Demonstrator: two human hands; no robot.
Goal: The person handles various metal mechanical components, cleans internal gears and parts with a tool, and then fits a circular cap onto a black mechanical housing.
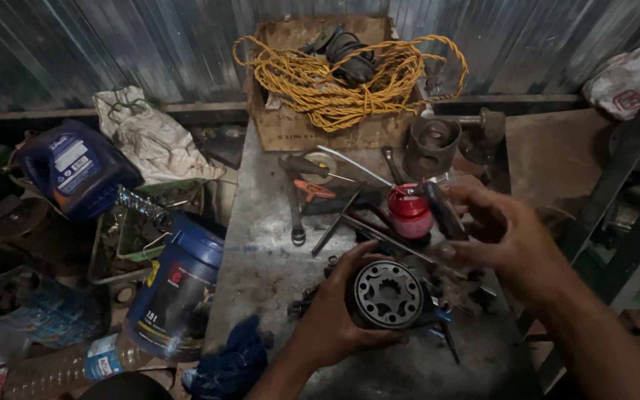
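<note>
My left hand [335, 315] grips a round dark metal part [387, 294] with a splined centre hole and a ring of small holes, face up above the metal workbench [261, 259]. My right hand [501, 233] is raised just to the right of it and pinches a dark slim tool [444, 211] between thumb and fingers. A red-capped can [410, 211] stands right behind that tool.
Wrenches [297, 215], rods and a screwdriver [312, 190] lie on the bench. A cardboard box [298, 130] with yellow rope [342, 81] stands at the back, a metal cylinder [431, 144] beside it. Blue oil jugs [179, 289], a plastic bottle and rags crowd the left.
</note>
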